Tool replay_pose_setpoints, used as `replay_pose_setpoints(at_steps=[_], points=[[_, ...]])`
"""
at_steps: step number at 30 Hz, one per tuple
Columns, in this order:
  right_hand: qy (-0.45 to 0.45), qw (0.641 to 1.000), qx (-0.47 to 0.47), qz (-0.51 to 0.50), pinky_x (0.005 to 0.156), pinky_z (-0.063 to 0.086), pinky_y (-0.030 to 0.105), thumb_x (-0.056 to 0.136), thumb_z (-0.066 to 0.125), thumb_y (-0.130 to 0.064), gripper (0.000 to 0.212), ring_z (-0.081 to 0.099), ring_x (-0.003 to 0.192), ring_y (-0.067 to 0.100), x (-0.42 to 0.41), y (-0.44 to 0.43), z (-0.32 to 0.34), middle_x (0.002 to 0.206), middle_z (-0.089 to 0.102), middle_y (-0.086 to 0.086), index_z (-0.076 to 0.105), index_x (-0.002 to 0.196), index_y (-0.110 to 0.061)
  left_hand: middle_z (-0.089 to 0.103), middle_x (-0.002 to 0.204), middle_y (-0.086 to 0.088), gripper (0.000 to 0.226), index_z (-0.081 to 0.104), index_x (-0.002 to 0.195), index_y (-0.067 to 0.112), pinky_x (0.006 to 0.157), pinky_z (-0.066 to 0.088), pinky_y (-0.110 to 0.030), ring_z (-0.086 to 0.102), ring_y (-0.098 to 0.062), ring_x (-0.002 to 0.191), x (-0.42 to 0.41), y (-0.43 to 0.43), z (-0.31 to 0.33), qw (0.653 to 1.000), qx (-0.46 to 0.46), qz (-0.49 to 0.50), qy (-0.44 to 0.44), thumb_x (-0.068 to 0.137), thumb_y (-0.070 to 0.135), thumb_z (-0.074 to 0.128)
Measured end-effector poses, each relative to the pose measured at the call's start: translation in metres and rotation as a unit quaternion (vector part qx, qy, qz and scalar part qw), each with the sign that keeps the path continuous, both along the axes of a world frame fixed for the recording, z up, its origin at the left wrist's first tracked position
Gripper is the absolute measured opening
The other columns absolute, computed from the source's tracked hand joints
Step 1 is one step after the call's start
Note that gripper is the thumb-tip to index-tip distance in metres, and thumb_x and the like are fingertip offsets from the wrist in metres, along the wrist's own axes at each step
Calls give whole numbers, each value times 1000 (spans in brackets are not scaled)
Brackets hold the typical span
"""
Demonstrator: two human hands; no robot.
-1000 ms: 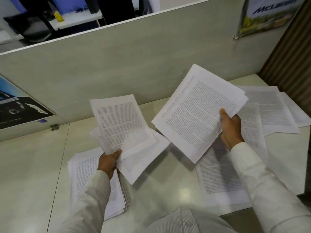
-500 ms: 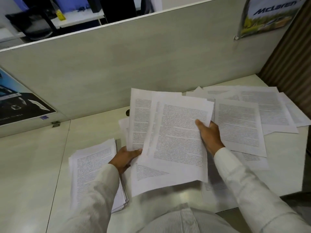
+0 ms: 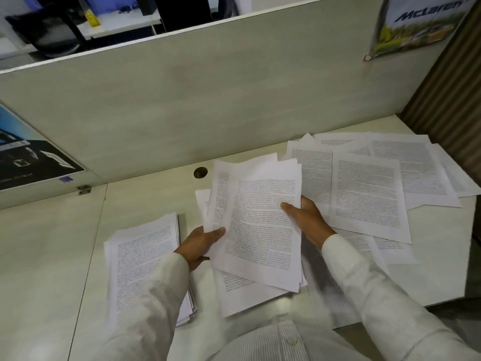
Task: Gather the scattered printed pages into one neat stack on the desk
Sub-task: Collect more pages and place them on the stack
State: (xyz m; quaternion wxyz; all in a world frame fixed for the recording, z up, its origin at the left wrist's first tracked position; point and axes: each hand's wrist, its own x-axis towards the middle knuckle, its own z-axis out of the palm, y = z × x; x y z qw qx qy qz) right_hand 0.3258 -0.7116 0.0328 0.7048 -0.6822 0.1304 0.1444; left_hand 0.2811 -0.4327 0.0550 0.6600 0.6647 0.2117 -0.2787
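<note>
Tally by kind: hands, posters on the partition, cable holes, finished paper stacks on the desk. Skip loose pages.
Hands: 2, left hand, right hand, both gripping held pages
Posters: 2, McLaren poster, dark poster
Cable hole: 1
Paper stack: 1
Total: 6

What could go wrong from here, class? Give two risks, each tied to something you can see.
1. The sheets in the left hand and right hand are fanned and uneven, so some may slip out or crease.
2. The loose pages on the right overlap near the desk edge; a sweep could push some off.
</note>
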Motion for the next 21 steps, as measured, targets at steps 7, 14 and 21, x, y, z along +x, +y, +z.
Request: replay_pose_setpoints(at_steps=[7, 14, 21], points=[[52, 977, -103, -177, 61, 55, 28, 78, 82, -19, 19, 66, 74, 17, -10, -4, -10, 82, 71, 2, 64, 81, -14, 72, 115, -12, 30, 65, 121, 8, 90, 55, -48, 68, -36, 105, -14, -2, -27, 997, -23, 68, 32, 91, 9, 64], [99, 974, -183, -93, 78, 58, 32, 86, 74, -17, 8, 69, 80, 17, -37, -8, -44, 87, 74, 0, 72, 78, -17, 72, 102, -6, 22, 64, 113, 14, 60, 54, -30, 68, -25, 88, -47, -19, -54, 989, 34, 97, 111, 92, 20, 68], [61, 954, -292, -30, 63, 43, 23, 93, 56, -12, 16, 60, 78, 19, -27, -14, -38, 83, 67, 0, 67, 80, -11, 72, 104, -4, 33, 61, 125, 13, 76, 57, -38, 69, -27, 93, -42, -13, -64, 987, 45, 134, 73, 94, 23, 66]])
